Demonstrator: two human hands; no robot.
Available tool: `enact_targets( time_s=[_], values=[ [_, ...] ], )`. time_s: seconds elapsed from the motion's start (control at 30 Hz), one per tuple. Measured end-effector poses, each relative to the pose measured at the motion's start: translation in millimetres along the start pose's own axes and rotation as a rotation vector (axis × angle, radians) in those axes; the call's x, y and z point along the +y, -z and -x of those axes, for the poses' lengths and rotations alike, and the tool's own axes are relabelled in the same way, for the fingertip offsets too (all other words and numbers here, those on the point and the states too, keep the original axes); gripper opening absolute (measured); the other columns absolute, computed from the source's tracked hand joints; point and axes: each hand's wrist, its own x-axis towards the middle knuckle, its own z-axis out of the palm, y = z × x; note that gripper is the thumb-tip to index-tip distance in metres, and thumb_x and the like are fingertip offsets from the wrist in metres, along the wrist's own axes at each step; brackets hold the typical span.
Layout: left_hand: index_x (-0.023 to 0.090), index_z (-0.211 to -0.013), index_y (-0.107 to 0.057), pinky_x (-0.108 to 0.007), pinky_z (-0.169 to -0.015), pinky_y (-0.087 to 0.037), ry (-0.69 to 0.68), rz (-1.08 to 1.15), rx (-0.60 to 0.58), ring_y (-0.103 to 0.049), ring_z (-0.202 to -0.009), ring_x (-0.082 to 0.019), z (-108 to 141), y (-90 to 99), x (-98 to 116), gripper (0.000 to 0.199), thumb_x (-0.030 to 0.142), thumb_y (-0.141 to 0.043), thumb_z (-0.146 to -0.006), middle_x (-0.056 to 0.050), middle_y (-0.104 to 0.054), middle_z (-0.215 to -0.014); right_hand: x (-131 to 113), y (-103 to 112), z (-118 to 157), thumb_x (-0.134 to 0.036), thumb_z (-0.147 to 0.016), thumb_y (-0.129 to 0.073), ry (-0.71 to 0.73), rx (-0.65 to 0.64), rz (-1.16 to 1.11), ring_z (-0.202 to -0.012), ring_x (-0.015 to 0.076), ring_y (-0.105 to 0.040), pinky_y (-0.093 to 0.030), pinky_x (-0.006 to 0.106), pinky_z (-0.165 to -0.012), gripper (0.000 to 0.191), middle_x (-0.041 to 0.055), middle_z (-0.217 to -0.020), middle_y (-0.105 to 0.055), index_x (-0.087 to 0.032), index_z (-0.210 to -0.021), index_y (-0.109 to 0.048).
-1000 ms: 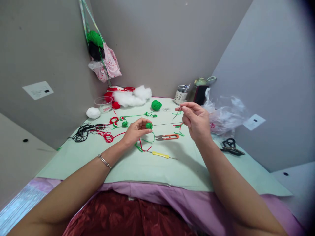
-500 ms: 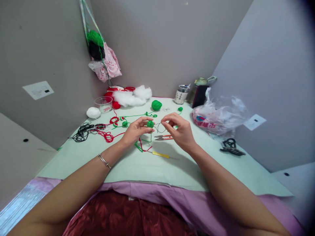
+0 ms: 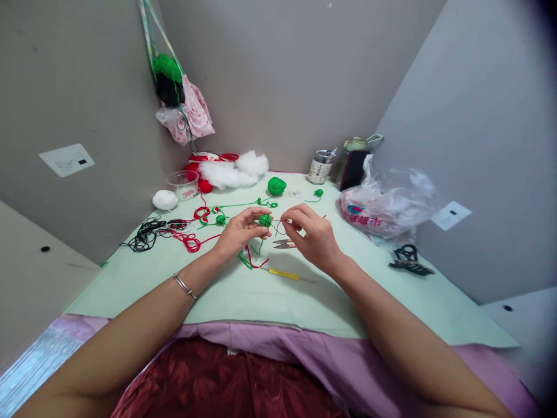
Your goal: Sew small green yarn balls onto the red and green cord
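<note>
My left hand [image 3: 242, 230] pinches a small green crocheted ball [image 3: 265, 220] between thumb and fingers. Black thread marks its surface and hangs from its right side in a loose loop [image 3: 282, 227]. Close by on the right, the thumb and fingers of my right hand [image 3: 312, 233] are pinched on the black thread; whether a needle is also in them I cannot tell. Beneath that hand lie thread snips [image 3: 284, 244], their handles partly hidden. A yellow-handled crochet hook [image 3: 284, 273] rests on the table in front, beside red and green yarn ends.
Tangled black yarn [image 3: 150, 233] and red yarn [image 3: 190, 241] lie at left. Behind are white stuffing [image 3: 235, 171], a clear tub [image 3: 183, 184] and a green yarn ball [image 3: 277, 186]. A plastic bag [image 3: 387, 203], a phone [image 3: 354, 170] and a black hair claw [image 3: 409, 261] are at right.
My right hand has moved slightly left, closer to the green ball, and turned a little. The black thread loop between the hands has shrunk. My left hand keeps its hold.
</note>
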Motion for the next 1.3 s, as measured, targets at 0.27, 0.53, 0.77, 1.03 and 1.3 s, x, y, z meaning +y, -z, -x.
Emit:
enact_targets(
  time_s=[0.27, 0.53, 0.77, 1.03, 1.3],
  values=[
    [0.021, -0.117, -0.064, -0.032, -0.081, -0.051, 0.002, -0.016, 0.033, -0.063, -0.076, -0.013, 1, -2.0, 3, 0.044, 0.028, -0.074, -0.075, -0.002, -0.064, -0.094, 8, -5, 1, -0.017, -0.094, -0.051, -0.050, -0.049, 0.110, -0.066, 0.0128, -0.055, -0.035, 0.025, -0.058, 0.016, 0.0023, -0.078, -0.062, -0.020, -0.089, -0.066],
    [0.023, -0.123, -0.061, -0.037, -0.094, -0.050, 0.021, 0.045, -0.009, -0.068, -0.093, -0.019, 0, 1.5, -2, 0.049, 0.030, -0.074, -0.077, -0.005, -0.062, -0.109, 4, 4, -5, -0.022, -0.091, -0.059, -0.153, 0.097, -0.090, -0.069, 0.0152, -0.053, -0.041, 0.028, -0.062, 0.012, 0.0042, -0.082, -0.056, -0.023, -0.087, -0.070],
    [0.023, -0.125, -0.061, -0.037, -0.094, -0.050, 0.023, 0.057, -0.026, -0.068, -0.095, -0.019, 1, 2.2, -2, 0.048, 0.032, -0.072, -0.079, -0.005, -0.063, -0.107, 2, 4, -6, -0.025, -0.090, -0.062, -0.199, 0.064, -0.200, -0.065, 0.0145, -0.051, -0.040, 0.027, -0.059, 0.011, 0.0020, -0.074, -0.053, -0.023, -0.087, -0.072],
    [0.021, -0.111, -0.059, -0.032, -0.088, -0.050, 0.005, 0.013, 0.019, -0.066, -0.086, -0.014, 0, 1.0, 0, 0.039, 0.023, -0.074, -0.075, -0.002, -0.063, -0.099, 7, -10, 0, -0.022, -0.089, -0.062, -0.200, -0.108, -0.157, -0.061, 0.0115, -0.050, -0.038, 0.026, -0.059, 0.011, 0.0006, -0.073, -0.053, -0.021, -0.081, -0.069],
    [0.020, -0.096, -0.045, -0.028, -0.069, -0.051, 0.060, 0.000, 0.063, -0.065, -0.070, -0.011, 0, -2.4, 6, 0.041, 0.025, -0.076, -0.070, -0.003, -0.066, -0.100, 8, 5, -10, -0.036, -0.078, -0.072, -0.468, -0.083, -0.639, -0.061, 0.0113, -0.050, -0.041, 0.026, -0.056, 0.017, 0.0017, -0.075, -0.065, -0.019, -0.080, -0.071]
  ],
)
